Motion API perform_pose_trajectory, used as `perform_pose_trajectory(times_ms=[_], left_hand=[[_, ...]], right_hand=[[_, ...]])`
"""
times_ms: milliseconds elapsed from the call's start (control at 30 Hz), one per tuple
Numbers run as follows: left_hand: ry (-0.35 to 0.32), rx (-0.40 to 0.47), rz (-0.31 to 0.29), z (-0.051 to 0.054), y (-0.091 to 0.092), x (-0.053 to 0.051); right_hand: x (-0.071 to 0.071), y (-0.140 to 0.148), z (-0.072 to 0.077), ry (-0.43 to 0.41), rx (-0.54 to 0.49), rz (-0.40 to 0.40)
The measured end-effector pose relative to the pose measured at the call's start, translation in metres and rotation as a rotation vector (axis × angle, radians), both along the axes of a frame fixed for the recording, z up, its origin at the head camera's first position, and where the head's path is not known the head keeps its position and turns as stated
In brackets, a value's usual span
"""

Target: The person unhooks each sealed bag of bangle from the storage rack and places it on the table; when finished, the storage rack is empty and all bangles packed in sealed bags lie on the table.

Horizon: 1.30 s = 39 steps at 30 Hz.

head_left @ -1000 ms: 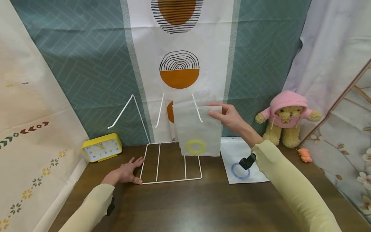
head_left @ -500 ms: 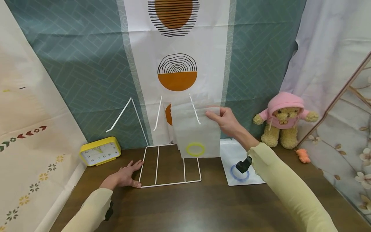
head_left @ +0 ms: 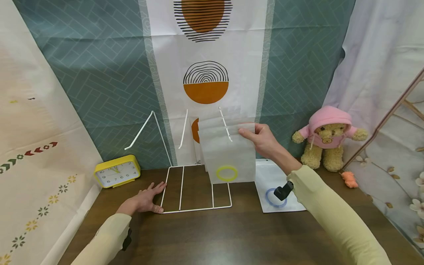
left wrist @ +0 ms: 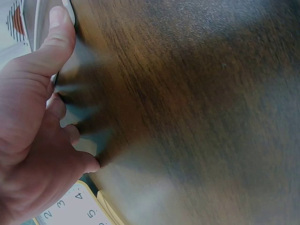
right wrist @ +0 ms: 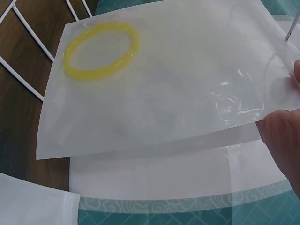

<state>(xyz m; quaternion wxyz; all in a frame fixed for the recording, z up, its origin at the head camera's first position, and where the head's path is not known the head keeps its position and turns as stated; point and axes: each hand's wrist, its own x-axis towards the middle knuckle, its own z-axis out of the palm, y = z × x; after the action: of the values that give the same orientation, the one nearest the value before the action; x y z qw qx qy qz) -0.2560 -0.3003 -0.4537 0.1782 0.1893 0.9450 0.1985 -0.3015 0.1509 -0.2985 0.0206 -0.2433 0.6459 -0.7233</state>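
Translucent pouch [head_left: 228,154], one piece, with a yellow ring [right wrist: 86,75] showing near its lower end. Location: at the right prong [head_left: 226,126] of the white wire rack [head_left: 197,210], over the right side of the rack's base. Orientation: broad face toward you; long axis close to upright, running from the top edge down to the ring end, which points downward.

Right hand [head_left: 265,140]: yours, pinching the pouch at its upper right corner, thumb on the near face. Left hand [head_left: 145,198]: fingers spread, thumb on the front left corner of the base, gripping nothing; it appears to steady the frame.

Step in hand, as judged: hanging the pouch on the right prong. Next move calls for you to check that the top edge sits securely on the wire before easing your pinch, left hand kept on the base. Whether the prong passes through a hole you cannot tell; white wire is hard to read against pale film.

Also listed: one blue-ringed pouch [head_left: 268,180], flat on the table [head_left: 198,239], right of the rack; left prong [head_left: 139,130] and middle prong [head_left: 183,129], both bare.
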Motion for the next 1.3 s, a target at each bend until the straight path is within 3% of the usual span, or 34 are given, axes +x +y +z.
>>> perform_pose_trajectory(times_ms=[567,1300], left_hand=[[-0.014,-0.002,0.003,0.002,0.002,-0.003],[-0.017,0.004,0.006,0.000,0.001,0.002]], right_hand=[[0.010,0.005,0.000,0.008,-0.032,0.026],[0.025,0.008,0.004,0.023,0.009,0.043]])
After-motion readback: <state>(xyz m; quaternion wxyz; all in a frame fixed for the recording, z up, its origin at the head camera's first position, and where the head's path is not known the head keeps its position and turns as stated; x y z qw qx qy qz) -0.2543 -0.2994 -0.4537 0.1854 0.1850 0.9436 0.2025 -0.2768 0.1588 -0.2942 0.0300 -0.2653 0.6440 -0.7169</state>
